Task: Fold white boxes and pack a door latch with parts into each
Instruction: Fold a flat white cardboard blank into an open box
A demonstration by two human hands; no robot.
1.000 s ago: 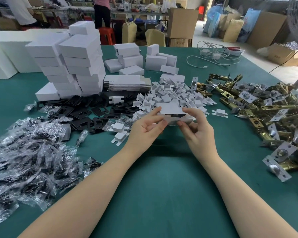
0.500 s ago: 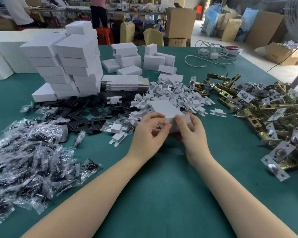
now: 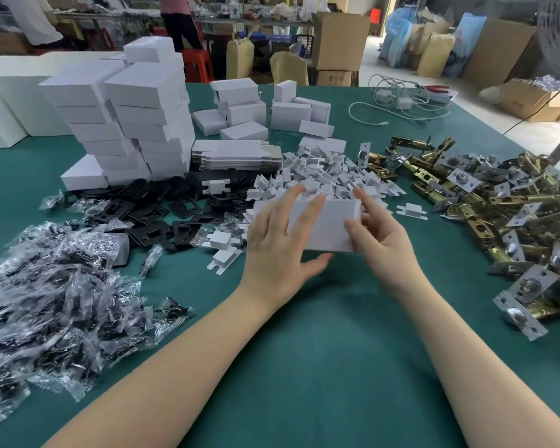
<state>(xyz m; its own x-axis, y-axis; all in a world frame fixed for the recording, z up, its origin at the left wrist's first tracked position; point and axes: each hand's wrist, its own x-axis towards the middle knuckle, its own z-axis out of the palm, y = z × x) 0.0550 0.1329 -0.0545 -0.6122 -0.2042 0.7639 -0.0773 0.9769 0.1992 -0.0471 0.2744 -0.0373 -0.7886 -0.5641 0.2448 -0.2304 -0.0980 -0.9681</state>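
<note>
A white box [image 3: 328,223], folded into a block, sits between my hands just above the green table [image 3: 320,350]. My left hand [image 3: 278,244] lies over its left side with straight spread fingers, thumb below. My right hand [image 3: 374,232] holds its right end, thumb on the front face and fingers behind. Brass door latches [image 3: 498,202] are heaped at the right. Flat white box blanks [image 3: 230,155] are stacked behind a pile of small white card inserts [image 3: 324,176].
Finished white boxes [image 3: 133,124] are stacked tall at the back left. Black plates [image 3: 156,211] lie left of centre and bagged parts [image 3: 52,286] cover the left. Cables [image 3: 398,101] lie at the far edge. People stand beyond the table.
The flat blank pinched by both hands a second ago is now a formed box. My left hand has opened and spread over it; the box sits larger and nearer.
</note>
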